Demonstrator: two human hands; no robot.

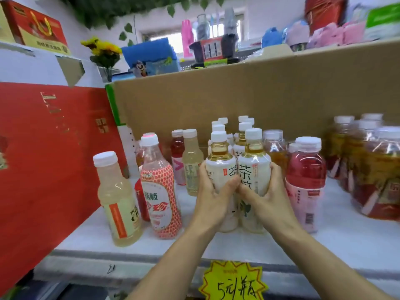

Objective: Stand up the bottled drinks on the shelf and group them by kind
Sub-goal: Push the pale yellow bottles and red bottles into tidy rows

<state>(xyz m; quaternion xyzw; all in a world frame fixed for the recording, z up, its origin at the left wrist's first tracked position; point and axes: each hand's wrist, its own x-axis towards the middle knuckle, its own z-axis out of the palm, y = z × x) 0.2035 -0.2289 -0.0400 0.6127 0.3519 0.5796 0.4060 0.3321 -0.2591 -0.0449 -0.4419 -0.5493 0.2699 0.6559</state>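
Two tea bottles are held side by side at the front middle of the white shelf (346, 234), upright, touching, with their bases on it. The left tea bottle (218, 167) is gripped by the left hand (210, 191) and the right tea bottle (256, 167) by the right hand (268, 191). The fingers of each hand are curled round the outer side of its bottle, and the thumbs are laid across the white labels, meeting between the two. Amber liquid is seen in both clear necks under white caps. Directly behind, about six more white caps of the same kind are seen in two rows; the exact count cannot be told. To the left, two pale cloudy drinks are counted, a front pale bottle (118, 200) and a rear pale bottle (191, 163). Between them stands one pink-patterned bottle (160, 191). One red bottle (140, 198) is half hidden behind it, and one red drink with a pink label (178, 156) is set beside the rear pale bottle. To the right are one amber bottle (273, 148), one large red-drink bottle (306, 169) and a cluster of four red-labelled amber bottles (381, 169). The shelf is backed by a cardboard wall (238, 94) and flanked on the left by a red box (43, 148).
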